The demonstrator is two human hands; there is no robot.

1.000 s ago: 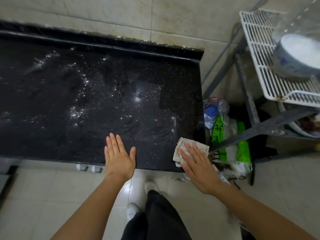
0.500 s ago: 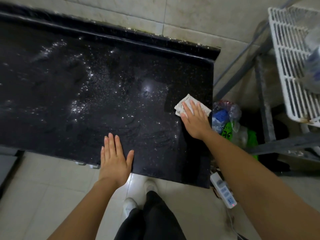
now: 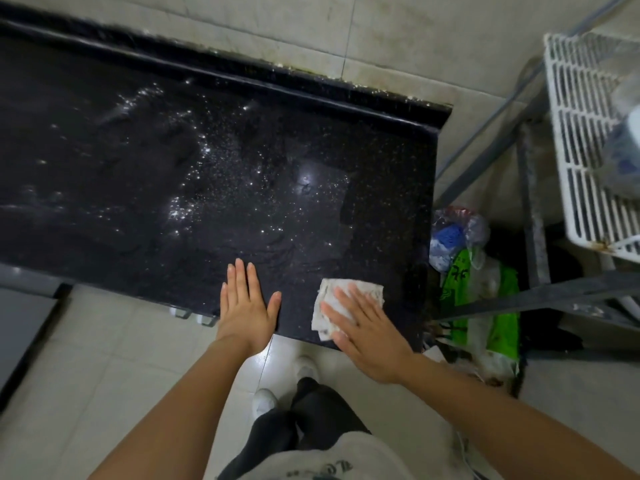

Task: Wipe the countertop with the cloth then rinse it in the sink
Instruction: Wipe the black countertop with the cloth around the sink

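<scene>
Cloth (image 3: 364, 292) dragged back from mid R side to countertop (image 3: 173, 174) front edge; R hand (image 3: 363, 336) flat on it, fingers slightly spread. L hand (image 3: 246, 311) flat, fingers together. Wiping ongoing, rinse pending.

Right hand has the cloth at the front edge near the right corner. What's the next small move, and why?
Probably slide the cloth away and to the left, toward the glistening droplets. The right hand lies flat on the cloth at the front edge of the countertop, the droplets glisten mid-surface, and the left hand braces flat on the front edge.
</scene>
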